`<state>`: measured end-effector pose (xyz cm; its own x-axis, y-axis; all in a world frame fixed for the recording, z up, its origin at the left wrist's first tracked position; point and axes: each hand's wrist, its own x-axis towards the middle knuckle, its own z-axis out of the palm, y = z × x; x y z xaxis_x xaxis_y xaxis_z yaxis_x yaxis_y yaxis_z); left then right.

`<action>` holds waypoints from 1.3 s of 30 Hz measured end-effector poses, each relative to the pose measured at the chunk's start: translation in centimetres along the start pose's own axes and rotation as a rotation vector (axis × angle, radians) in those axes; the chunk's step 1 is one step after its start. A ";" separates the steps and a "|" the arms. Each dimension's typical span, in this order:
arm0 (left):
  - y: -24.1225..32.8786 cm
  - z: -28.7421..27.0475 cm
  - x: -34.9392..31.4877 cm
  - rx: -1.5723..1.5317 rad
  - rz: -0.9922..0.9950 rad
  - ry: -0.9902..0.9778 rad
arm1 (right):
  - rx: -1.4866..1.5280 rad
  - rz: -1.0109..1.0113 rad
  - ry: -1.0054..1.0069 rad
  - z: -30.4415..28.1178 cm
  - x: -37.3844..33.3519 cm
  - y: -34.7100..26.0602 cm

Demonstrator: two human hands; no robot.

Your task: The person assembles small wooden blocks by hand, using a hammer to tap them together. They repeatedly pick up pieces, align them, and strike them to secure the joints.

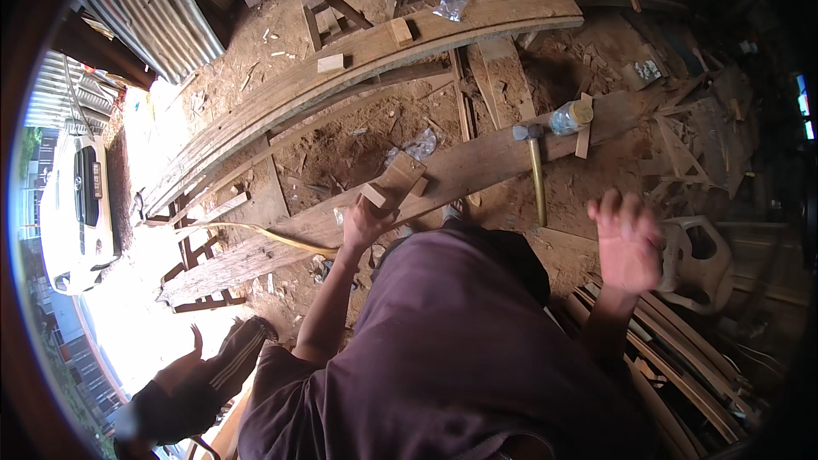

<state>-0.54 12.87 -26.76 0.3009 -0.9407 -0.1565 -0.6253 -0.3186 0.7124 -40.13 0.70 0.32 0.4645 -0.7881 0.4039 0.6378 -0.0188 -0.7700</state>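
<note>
My left hand is closed around the near end of a small wooden piece made of short blocks, over the workbench plank. Part of the grip is hidden behind the fingers. To the right, my right hand is raised off the plank with palm showing and fingers apart, slightly blurred, holding nothing. Between the two hands, a hammer rests its head on the plank, its yellowish handle sticking out toward me. Beside the hammer head lies a clear plastic jar with a thin wood strip near its lid.
A second long beam runs across the far side, carrying two small wood blocks. Sawdust and scraps cover the ground. A plastic chair and stacked boards stand right. Another person is at lower left; a white car stands beyond.
</note>
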 end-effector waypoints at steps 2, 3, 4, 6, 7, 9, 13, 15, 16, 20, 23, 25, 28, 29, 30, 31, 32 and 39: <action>-0.7 1.4 -0.1 -0.020 0.016 0.007 | 0.158 -0.126 -0.317 5.4 2.5 -3.1; -0.9 2.0 -0.1 -0.023 -0.035 -0.045 | 0.144 -0.210 -0.467 7.3 3.8 -4.5; -0.7 2.5 0.2 -0.050 -0.014 -0.047 | 0.211 -0.290 -0.540 9.5 4.6 -5.0; -0.2 3.1 0.8 -0.017 0.054 -0.026 | 0.366 -0.566 -0.487 13.7 5.1 -3.8; 0.3 3.2 1.2 0.021 0.074 -0.010 | 0.389 -0.637 -0.462 14.7 5.8 -3.3; 1.0 3.0 1.7 -0.028 0.112 -0.013 | 0.443 -0.736 -0.534 15.6 7.1 -2.7; 1.8 2.5 1.8 -0.062 0.128 0.021 | 0.572 -0.694 -0.611 16.0 7.0 -3.0; 1.7 2.4 1.6 -0.083 0.129 0.036 | 0.543 -0.673 -0.527 16.4 5.6 -3.5; 1.5 2.3 1.5 -0.055 0.122 0.031 | 0.511 -0.669 -0.481 16.6 5.0 -3.7; 1.0 2.5 0.8 -0.026 0.132 0.058 | 0.082 -0.464 -0.341 16.7 3.1 -6.1; 0.7 2.6 0.2 -0.056 0.159 0.102 | -0.545 -0.050 -0.246 16.1 2.8 -9.9; 0.3 2.9 0.0 0.030 0.233 0.139 | -0.483 0.009 -0.274 15.4 2.3 -10.6; -0.2 4.0 0.2 0.047 0.112 -0.018 | -0.197 0.043 -0.333 14.3 1.5 -9.9; -0.2 4.6 1.2 0.090 0.106 -0.051 | 0.031 0.009 -0.389 13.8 1.4 -9.3; 0.0 5.4 1.9 0.170 0.187 -0.078 | 0.464 -0.115 -0.457 13.3 1.4 -7.5; 0.1 6.1 2.8 0.144 0.186 -0.156 | 0.664 -0.185 -0.490 13.0 1.4 -7.0; 0.5 7.2 2.9 0.139 0.257 -0.079 | 0.865 -0.251 -0.541 12.8 1.5 -6.4; 3.6 14.5 6.3 0.292 0.251 -0.086 | 0.280 -0.657 -0.316 7.1 4.0 -6.1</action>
<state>-11.28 4.07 -35.14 0.0589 -0.9960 -0.0676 -0.8538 -0.0853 0.5135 -37.83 2.01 10.11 0.0639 -0.4561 0.8876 0.9545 -0.2317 -0.1878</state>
